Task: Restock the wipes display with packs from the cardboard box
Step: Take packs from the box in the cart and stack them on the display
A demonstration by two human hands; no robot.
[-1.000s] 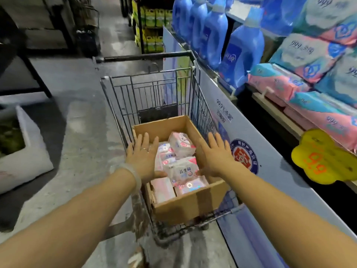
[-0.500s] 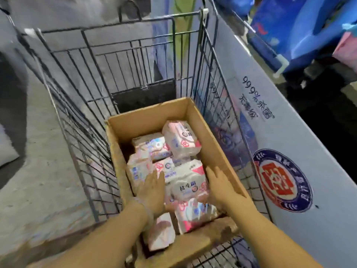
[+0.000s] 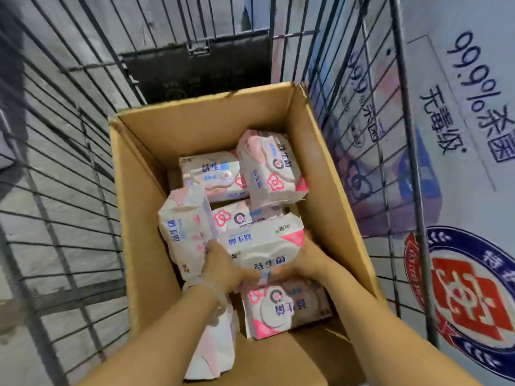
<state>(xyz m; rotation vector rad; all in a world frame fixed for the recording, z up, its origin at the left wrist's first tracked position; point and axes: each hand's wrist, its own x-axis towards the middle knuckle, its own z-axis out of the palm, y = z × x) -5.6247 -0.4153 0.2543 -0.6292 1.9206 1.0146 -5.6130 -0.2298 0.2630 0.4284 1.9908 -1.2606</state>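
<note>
An open cardboard box (image 3: 139,196) sits inside a wire shopping cart (image 3: 69,174) and holds several pink-and-white wipes packs. Both my hands are down in the box around one white pack (image 3: 264,245) lying near the middle. My left hand (image 3: 223,267) curls round its left end and my right hand (image 3: 308,259) grips its right end. Another pack (image 3: 185,229) stands on edge against my left hand, and one (image 3: 284,307) lies flat just below the held pack. Two more packs (image 3: 271,167) rest further back in the box.
The cart's wire walls close in on the box on the left, far side and right. A white display panel (image 3: 473,121) with blue print and a red-and-blue emblem stands right beside the cart. Grey concrete floor (image 3: 41,260) shows through the wires on the left.
The view has dropped much closer to the box. Both hands went from hovering over the box to reaching in and closing round the ends of the middle pack.
</note>
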